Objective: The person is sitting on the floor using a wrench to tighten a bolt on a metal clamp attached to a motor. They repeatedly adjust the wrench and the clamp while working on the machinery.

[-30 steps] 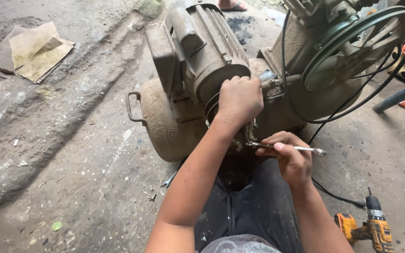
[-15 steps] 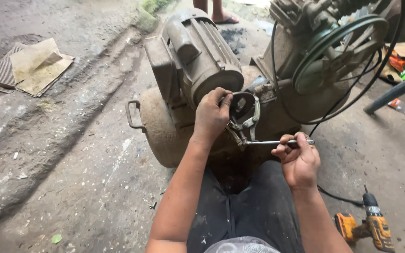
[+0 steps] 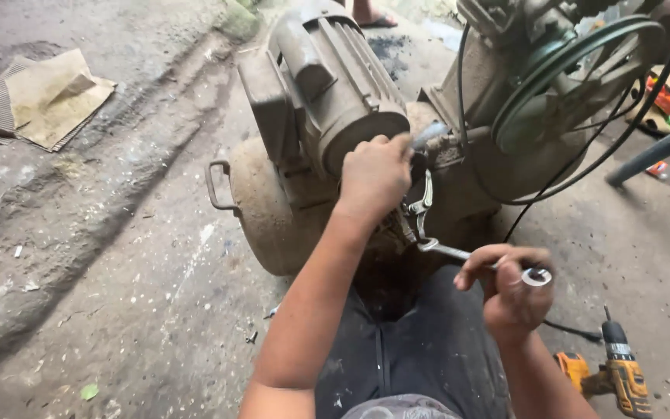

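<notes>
The concrete floor (image 3: 118, 256) around me is rough, grey and gritty, with a folded sheet of brown cardboard (image 3: 52, 97) lying well off to my left. Before me sits the dusty air compressor: its rounded tan tank (image 3: 273, 217) with a bent wire handle (image 3: 219, 186) at the end, and on top the ribbed, drum-shaped electric motor (image 3: 327, 85), its casing dull grey and grimy. To the right of it the big green-painted pulley wheel (image 3: 560, 85) stands on edge, with thin black cables (image 3: 583, 171) looping down in front of it and across the tank. A blue-grey pipe (image 3: 657, 151) slants in from the far right edge, and bright litter lies behind it.

By my right knee an orange and black cordless drill (image 3: 618, 376) lies on the floor. My dark trousers (image 3: 420, 349) fill the bottom of the view.

My left hand (image 3: 374, 178) is closed over the fittings just below the motor's round end face, covering what it grips, so I cannot tell exactly what is in it. Beside it hangs a shiny metal puller arm (image 3: 424, 198). My right hand (image 3: 509, 291) is wrapped around the ring end of a slim steel wrench (image 3: 447, 250), whose other end reaches up to the fittings under my left hand.
</notes>
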